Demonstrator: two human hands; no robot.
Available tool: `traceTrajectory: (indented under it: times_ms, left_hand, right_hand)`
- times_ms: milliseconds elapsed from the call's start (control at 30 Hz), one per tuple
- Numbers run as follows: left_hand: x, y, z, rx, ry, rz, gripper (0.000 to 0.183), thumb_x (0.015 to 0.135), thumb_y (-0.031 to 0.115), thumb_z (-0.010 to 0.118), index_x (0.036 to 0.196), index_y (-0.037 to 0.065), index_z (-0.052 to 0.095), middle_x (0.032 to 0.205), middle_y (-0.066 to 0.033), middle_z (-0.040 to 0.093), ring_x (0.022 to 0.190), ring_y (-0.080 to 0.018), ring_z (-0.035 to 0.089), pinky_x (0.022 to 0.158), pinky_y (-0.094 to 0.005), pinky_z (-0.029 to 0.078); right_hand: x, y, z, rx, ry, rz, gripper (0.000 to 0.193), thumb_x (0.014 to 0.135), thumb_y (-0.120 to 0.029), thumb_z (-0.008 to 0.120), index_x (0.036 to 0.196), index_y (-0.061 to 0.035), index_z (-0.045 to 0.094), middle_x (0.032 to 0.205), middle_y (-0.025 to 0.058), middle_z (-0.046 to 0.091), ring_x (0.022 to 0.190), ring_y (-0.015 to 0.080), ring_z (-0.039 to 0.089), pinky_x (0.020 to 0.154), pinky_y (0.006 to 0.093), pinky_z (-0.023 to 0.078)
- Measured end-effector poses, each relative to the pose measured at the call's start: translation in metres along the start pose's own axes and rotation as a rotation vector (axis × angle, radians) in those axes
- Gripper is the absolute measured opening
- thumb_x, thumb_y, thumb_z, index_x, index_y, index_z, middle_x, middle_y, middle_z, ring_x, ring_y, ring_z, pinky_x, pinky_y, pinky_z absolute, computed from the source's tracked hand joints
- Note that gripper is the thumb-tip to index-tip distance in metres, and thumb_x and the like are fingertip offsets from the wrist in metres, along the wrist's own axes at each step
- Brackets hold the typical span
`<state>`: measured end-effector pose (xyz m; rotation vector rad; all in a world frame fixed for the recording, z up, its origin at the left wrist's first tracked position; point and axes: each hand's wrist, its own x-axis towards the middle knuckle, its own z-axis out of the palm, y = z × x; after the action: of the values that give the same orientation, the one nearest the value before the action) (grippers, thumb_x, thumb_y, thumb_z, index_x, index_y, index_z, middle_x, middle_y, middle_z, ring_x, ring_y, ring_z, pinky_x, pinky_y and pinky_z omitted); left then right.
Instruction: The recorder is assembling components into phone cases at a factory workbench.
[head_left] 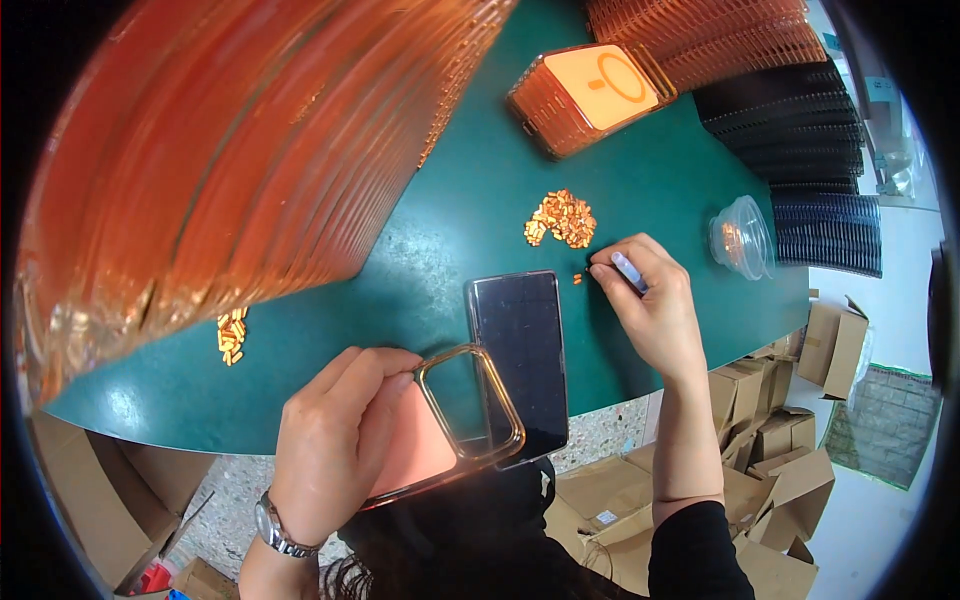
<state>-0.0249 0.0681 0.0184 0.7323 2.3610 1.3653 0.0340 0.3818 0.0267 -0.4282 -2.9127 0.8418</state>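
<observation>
My left hand [335, 425] is closed on an orange phone case [408, 450] with a large gold-rimmed camera opening. The case is tilted over the table's near edge and overlaps a dark phone-shaped slab [525, 360] in a clear surround. My right hand [650, 300] pinches a slim pen-like tool [629, 272] with a whitish end; its tip is mostly hidden by the fingers. Beside those fingertips lie a few tiny copper-coloured pieces [577, 279]. Just beyond is a heap of similar shiny pieces [562, 220].
Tall rows of orange cases [260, 130] rise on the left, beside another small group of copper-coloured pieces [232, 336]. Farther back sit a stack of orange cases [595, 90] and black cases [785, 125]. A clear round tub [742, 238] stands right; cardboard boxes [610, 500] lie below the green table [430, 240].
</observation>
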Motion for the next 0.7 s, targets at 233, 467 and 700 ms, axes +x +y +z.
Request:
traceTrajectory:
  times_ms: [233, 467, 700]
  left_hand:
    - [0.001, -0.004, 0.001, 0.043, -0.019, 0.021, 0.008, 0.102, 0.007, 0.067, 0.108, 0.004, 0.071, 0.093, -0.0142, 0.072, 0.078, -0.0380, 0.070, 0.067, -0.0434, 0.056]
    - [0.006, -0.003, -0.004, 0.004, -0.125, -0.040, 0.013, 0.104, 0.008, 0.065, 0.112, 0.000, 0.072, 0.090, -0.0180, 0.071, 0.079, -0.0349, 0.069, 0.071, -0.0383, 0.054]
    - [0.005, -0.009, -0.006, -0.006, -0.121, -0.015, 0.012, 0.103, 0.008, 0.065, 0.109, 0.001, 0.072, 0.086, -0.0189, 0.070, 0.075, -0.0353, 0.068, 0.069, -0.0390, 0.053]
  right_hand:
    - [-0.002, -0.002, 0.002, -0.093, -0.018, -0.051, 0.009, 0.095, -0.005, 0.073, 0.100, 0.0024, 0.070, 0.098, 0.0168, 0.067, 0.086, 0.0373, 0.068, 0.074, 0.0421, 0.053]
    - [-0.005, -0.034, 0.004, 0.051, 0.006, -0.340, 0.011, 0.087, 0.001, 0.074, 0.096, -0.0002, 0.068, 0.096, 0.0141, 0.067, 0.086, 0.0310, 0.069, 0.075, 0.0381, 0.056]
    - [-0.006, -0.086, 0.044, -0.021, -0.207, -0.831, 0.018, 0.080, 0.000, 0.079, 0.093, -0.0017, 0.067, 0.102, 0.0093, 0.068, 0.084, 0.0260, 0.070, 0.062, 0.0362, 0.056]
